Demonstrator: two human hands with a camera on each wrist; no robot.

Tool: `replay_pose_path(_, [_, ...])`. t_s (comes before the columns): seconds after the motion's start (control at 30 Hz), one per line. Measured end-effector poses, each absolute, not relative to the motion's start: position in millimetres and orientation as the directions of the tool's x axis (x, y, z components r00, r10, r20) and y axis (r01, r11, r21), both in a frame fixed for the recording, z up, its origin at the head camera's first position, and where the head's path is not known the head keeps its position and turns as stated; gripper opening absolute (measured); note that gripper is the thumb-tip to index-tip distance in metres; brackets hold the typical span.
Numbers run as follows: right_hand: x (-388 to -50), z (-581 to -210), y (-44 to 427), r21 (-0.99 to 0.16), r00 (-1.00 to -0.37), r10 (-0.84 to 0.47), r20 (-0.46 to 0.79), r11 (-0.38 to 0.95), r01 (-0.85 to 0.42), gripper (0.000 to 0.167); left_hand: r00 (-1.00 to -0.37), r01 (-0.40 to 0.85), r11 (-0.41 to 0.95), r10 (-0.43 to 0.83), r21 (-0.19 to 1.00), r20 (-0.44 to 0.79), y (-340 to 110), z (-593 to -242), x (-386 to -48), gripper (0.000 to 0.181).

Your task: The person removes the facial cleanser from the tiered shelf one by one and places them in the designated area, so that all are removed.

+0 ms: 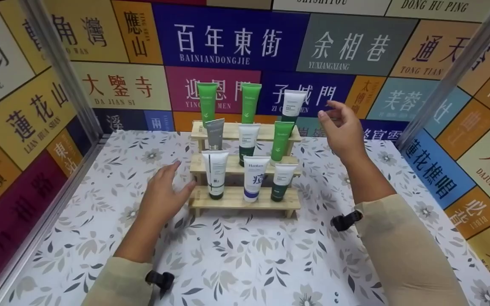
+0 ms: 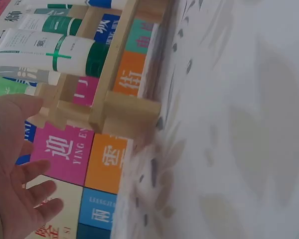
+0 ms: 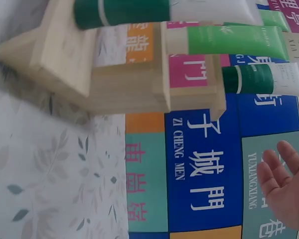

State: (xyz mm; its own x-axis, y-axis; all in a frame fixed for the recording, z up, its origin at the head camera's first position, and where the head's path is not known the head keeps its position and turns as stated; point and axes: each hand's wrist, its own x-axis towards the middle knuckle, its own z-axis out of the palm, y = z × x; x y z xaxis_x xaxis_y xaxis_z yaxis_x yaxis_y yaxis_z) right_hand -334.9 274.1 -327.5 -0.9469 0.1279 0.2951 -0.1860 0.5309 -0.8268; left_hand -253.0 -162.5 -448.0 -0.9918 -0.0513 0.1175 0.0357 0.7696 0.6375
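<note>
A three-tier wooden stand holds several upright tubes. On its top tier are two green tubes and a white-and-dark-green one. The middle tier has a grey tube, a white-and-green one and a green one. Three white tubes, one with a blue cap, stand on the lowest tier. Left of the stand, my left hand is empty, fingers relaxed, beside a white tube with a green cap in the left wrist view. My right hand, also empty with loosely bent fingers, is right of the top tier.
A tabletop with a leaf-patterned cover lies under the stand. Panels with coloured blocks of lettering rise behind and at both sides, with metal posts at the corners. A black strap device is on each sleeve.
</note>
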Motion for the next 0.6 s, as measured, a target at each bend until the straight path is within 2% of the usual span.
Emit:
replay_pose_path(0.13, [-340.5, -322.4, 270.0, -0.907, -0.944, 0.157, 0.291, 0.359, -0.220, 0.055, -1.000, 0.003, 0.669, -0.013, 0.744, 0.017, -160.3, -455.4, -249.6, 0.081])
replay_pose_path(0.27, [-345.4, -316.9, 265.8, -0.946, -0.950, 0.158, 0.270, 0.229, -0.230, 0.053, -0.999, -0.002, 0.554, 0.038, 0.832, -0.028, -162.4, -461.3, -248.4, 0.081])
replay_pose_path(0.6, [-355.6, -308.0, 258.9, -0.968, -0.959, 0.134, 0.249, 0.070, -0.241, 0.052, -0.981, -0.140, 0.375, 0.075, 0.916, -0.180, -166.8, -467.8, -252.4, 0.080])
